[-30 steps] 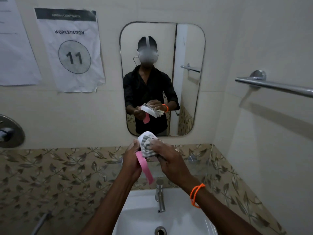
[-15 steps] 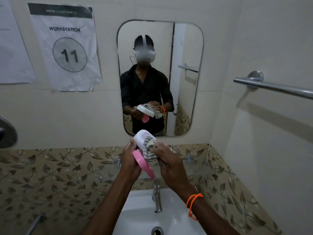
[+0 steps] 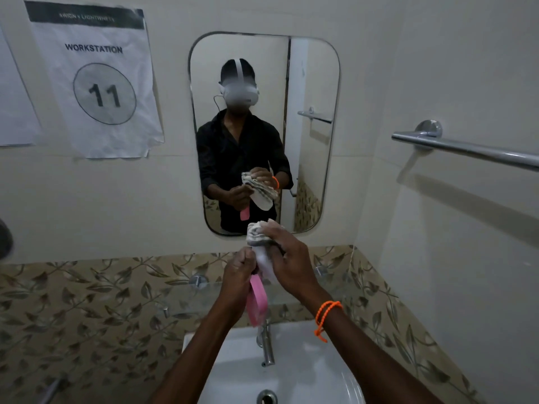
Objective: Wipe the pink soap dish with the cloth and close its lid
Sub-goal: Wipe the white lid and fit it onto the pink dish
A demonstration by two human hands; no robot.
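Observation:
I hold the soap dish up in front of the mirror, above the sink. My left hand (image 3: pixel 238 272) grips the dish at its hinge; the pink part (image 3: pixel 258 298) hangs down edge-on below my fist, and the white part (image 3: pixel 266 265) stands between my two hands. My right hand (image 3: pixel 287 258) clutches the striped grey-white cloth (image 3: pixel 258 233) and presses it against the white part. The cloth bunches up above my fingers. The dish is open, its two halves spread apart.
A white sink (image 3: pixel 315 371) with a chrome tap (image 3: pixel 267 345) lies directly below my hands. The mirror (image 3: pixel 264 132) hangs on the wall ahead. A chrome towel bar (image 3: pixel 466 147) sticks out on the right wall. Paper signs (image 3: pixel 93 80) hang at the left.
The dish has turned: its pink part now hangs straight down and the white part stands more upright. My right hand has slid the cloth up over the white part.

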